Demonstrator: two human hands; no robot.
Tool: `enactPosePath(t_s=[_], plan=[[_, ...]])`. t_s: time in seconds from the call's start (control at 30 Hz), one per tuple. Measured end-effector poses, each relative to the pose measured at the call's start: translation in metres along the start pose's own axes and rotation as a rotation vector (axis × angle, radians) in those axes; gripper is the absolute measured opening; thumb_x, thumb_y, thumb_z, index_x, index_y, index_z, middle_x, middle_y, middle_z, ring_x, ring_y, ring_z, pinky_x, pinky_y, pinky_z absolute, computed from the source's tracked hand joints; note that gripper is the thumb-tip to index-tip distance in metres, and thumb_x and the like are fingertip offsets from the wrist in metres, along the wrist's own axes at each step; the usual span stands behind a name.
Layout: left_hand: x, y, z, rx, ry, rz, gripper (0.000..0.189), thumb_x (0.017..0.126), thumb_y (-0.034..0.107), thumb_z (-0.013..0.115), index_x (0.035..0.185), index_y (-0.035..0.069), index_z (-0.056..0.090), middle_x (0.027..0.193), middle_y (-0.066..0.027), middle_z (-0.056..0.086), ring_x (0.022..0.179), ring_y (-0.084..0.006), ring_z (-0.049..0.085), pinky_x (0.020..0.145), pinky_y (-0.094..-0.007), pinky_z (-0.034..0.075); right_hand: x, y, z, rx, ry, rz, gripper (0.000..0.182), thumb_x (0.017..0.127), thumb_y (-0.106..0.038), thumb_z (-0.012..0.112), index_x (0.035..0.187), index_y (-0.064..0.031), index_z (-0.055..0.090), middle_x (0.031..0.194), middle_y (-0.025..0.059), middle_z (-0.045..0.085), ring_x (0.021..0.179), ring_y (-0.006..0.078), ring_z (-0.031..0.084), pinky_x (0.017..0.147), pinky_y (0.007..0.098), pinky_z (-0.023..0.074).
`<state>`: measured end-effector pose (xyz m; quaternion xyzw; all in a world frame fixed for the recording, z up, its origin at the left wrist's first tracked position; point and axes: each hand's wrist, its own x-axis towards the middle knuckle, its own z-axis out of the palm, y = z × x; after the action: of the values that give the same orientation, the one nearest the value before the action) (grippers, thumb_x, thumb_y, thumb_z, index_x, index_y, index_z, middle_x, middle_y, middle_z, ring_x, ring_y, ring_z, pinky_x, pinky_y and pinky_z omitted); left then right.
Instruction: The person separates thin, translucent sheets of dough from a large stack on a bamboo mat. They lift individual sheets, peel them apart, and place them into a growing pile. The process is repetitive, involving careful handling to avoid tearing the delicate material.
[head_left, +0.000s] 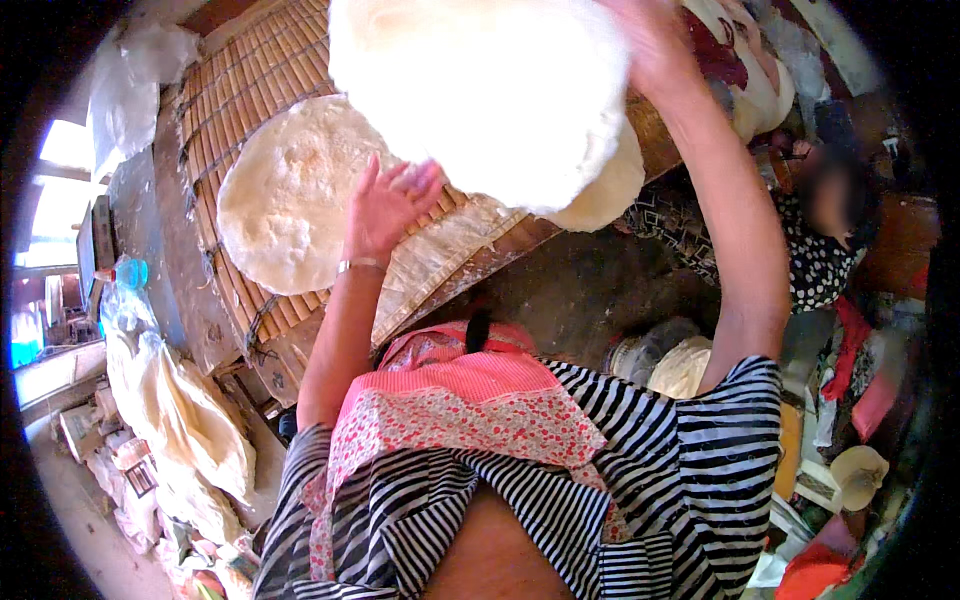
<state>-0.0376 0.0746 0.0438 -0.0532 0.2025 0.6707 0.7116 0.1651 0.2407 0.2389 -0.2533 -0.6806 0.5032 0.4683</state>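
A large, thin flatbread round (480, 97), overexposed to white, is held up in front of me. My right hand (652, 45), blurred, grips its right edge; the fingertips are lost in the glare. My left hand (394, 206) is near its lower left edge with the fingers spread and nothing in them; whether the fingertips touch the round I cannot tell. Beneath my left hand, another bumpy flatbread round (289, 202) lies flat on a slatted bamboo mat (247, 82). Part of a further round (611, 191) shows below the raised one, over the table edge.
A cloth strip (450, 255) runs along the near table edge (480, 277). Left of the mat are a clear plastic bag (131, 97) and a long pale plastic sack (180, 405). At right sits another person in a spotted garment (817, 255), near a pale bucket (859, 476).
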Motion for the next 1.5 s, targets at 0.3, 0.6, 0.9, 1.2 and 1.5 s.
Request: enactPosePath(t_s=[0.3, 0.6, 0.9, 1.2, 1.5], plan=[[0.113, -0.028, -0.036, 0.465, 0.316, 0.014, 0.010, 0.073, 0.009, 0.056, 0.076, 0.000, 0.053, 0.074, -0.0114, 0.055, 0.063, -0.0214, 0.052, 0.060, -0.0310, 0.046, -0.182, 0.265, -0.191, 0.266, 0.657, 0.721, 0.024, 0.066, -0.004, 0.055, 0.087, 0.0056, 0.051, 0.085, 0.0135, 0.056, 0.072, 0.0239, 0.056, 0.065, 0.0355, 0.0474], [0.057, -0.077, -0.024, 0.522, 0.547, -0.134, 0.020, 0.077, 0.020, 0.054, 0.075, 0.000, 0.051, 0.069, -0.0080, 0.051, 0.065, -0.0199, 0.051, 0.060, -0.0348, 0.043, -0.157, 0.211, -0.157, 0.370, 0.635, 0.698, 0.026, 0.066, 0.000, 0.055, 0.091, 0.0027, 0.051, 0.086, 0.0094, 0.055, 0.076, 0.0212, 0.055, 0.069, 0.0333, 0.0459], [0.064, -0.080, 0.007, 0.176, 0.389, -0.215, 0.018, 0.075, 0.019, 0.054, 0.086, 0.006, 0.054, 0.079, -0.0112, 0.054, 0.073, -0.0254, 0.048, 0.071, -0.0412, 0.042, 0.011, 0.142, -0.087, 0.133, 0.283, -0.010, 0.009, 0.059, -0.002, 0.054, 0.067, -0.0010, 0.050, 0.062, 0.0045, 0.049, 0.055, 0.0156, 0.049, 0.049, 0.0291, 0.0406], [0.095, -0.075, 0.050, 0.448, 0.069, 0.205, 0.030, 0.075, 0.003, 0.051, 0.105, -0.001, 0.047, 0.104, -0.0114, 0.052, 0.099, -0.0229, 0.048, 0.089, -0.0371, 0.037, -0.047, 0.120, -0.168, 0.150, 0.195, 0.211, 0.029, 0.069, 0.000, 0.054, 0.098, 0.0022, 0.049, 0.095, 0.0105, 0.055, 0.087, 0.0203, 0.054, 0.078, 0.0345, 0.0438], [0.130, -0.091, -0.057, 0.901, 0.239, 0.127, 0.008, 0.068, -0.006, 0.055, 0.071, 0.001, 0.053, 0.073, -0.0072, 0.054, 0.066, -0.0198, 0.053, 0.058, -0.0309, 0.044, -0.193, 0.240, -0.154, 0.116, 0.647, 0.956, 0.031, 0.070, -0.006, 0.054, 0.100, -0.0016, 0.045, 0.093, 0.0112, 0.054, 0.077, 0.0225, 0.057, 0.061, 0.0393, 0.0509]])
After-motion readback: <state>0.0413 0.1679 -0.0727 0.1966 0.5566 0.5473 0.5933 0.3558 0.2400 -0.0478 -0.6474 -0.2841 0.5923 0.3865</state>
